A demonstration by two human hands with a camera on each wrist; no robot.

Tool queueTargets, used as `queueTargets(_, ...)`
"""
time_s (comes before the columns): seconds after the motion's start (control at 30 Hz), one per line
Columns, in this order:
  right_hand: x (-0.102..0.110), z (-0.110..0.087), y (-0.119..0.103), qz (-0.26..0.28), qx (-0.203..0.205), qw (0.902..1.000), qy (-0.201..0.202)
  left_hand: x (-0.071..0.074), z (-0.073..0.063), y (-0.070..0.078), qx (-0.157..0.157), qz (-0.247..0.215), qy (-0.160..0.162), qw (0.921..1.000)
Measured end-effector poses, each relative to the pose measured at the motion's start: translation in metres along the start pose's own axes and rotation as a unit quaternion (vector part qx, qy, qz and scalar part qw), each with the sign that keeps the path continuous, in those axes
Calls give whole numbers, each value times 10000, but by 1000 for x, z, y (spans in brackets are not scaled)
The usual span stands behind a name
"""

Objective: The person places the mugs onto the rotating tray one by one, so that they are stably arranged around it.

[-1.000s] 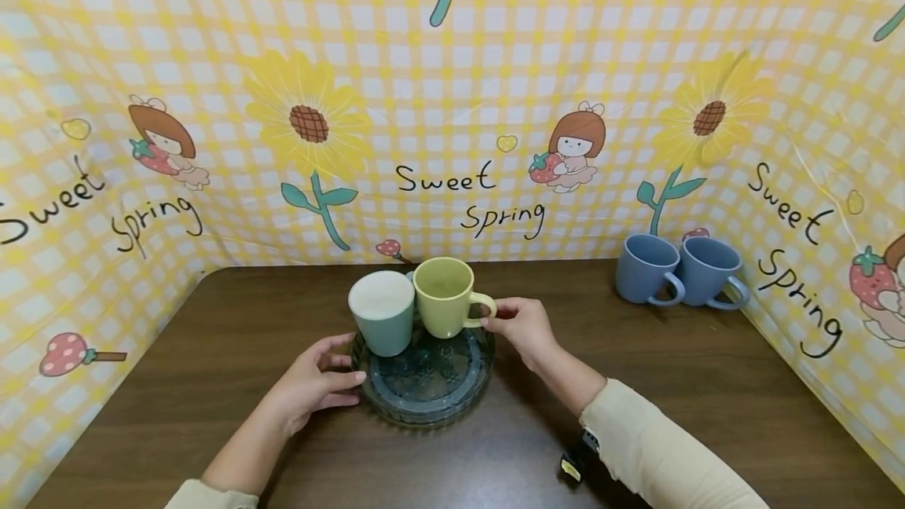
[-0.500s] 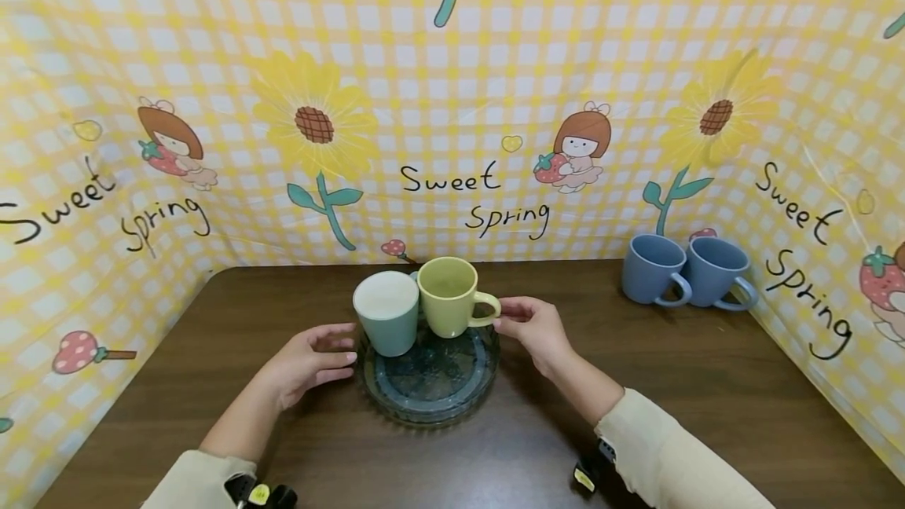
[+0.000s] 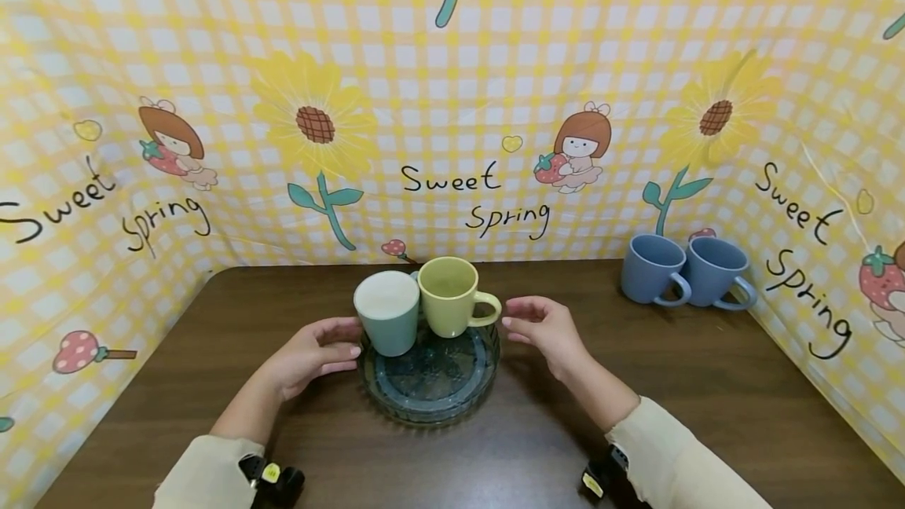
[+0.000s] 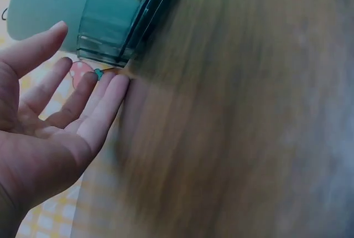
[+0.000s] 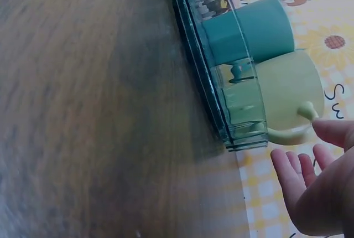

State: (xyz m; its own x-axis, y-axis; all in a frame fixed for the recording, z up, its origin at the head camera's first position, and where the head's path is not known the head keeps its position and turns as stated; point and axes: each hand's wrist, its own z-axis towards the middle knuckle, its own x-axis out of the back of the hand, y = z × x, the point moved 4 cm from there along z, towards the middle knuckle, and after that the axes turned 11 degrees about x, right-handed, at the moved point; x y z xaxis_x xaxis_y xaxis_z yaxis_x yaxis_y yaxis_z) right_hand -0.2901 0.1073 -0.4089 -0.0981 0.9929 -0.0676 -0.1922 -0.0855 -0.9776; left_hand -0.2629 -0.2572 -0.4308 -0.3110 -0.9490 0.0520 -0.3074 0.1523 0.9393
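On the brown wood-grain counter, the dark ribbed-glass serving dish held two mugs inside its wall, crowded toward the back, the front of its floor bare. With the load lying so far back, any shift of the dish seemed best made with both sides braced and the base kept flat. The teal mug stood at the left and the yellow-green mug just beside it; whether their sides met could not be judged. Small, slow nudges suited such close neighbours, since a brisk push on one might have knocked the other. The left hand was unclenched and grasped nothing, its thumb apart from the fingers; the fingertips lay at the dish's left wall, though touch or a thin gap could not be told. The right hand was likewise empty, thumb and fingers parted, just beside the yellow-green mug's handle.
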Motion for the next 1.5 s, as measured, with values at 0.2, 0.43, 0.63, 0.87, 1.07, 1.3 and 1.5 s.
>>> queueTargets(0.2, 6, -3, -6, -33, 190, 9996, -211, -3, 6, -1, 97, -34, -96, 9999)
queueTargets(0.43, 18, -6, -10, -70, 500, 9979, -400, -5, 11, -4, 150, -87, -241, 9996)
queueTargets(0.63, 26, -9, -14, -121, 640, 9968, -460, -7, 12, -4, 161, -47, -252, 9995)
queueTargets(0.87, 38, -11, -17, -391, 713, 9957, -449, -7, 11, -6, 148, -58, -289, 9995)
queueTargets(1.07, 49, -13, -18, -480, 819, 9944, -465, -7, 10, -8, 114, -90, -276, 9995)
queueTargets(1.3, 63, -17, -19, -684, 897, 9933, -259, -10, 5, -8, 102, -141, -203, 9996)
queueTargets(1.5, 70, -20, -23, -803, 909, 9925, -143, -13, 1, -7, 80, -122, -132, 9998)
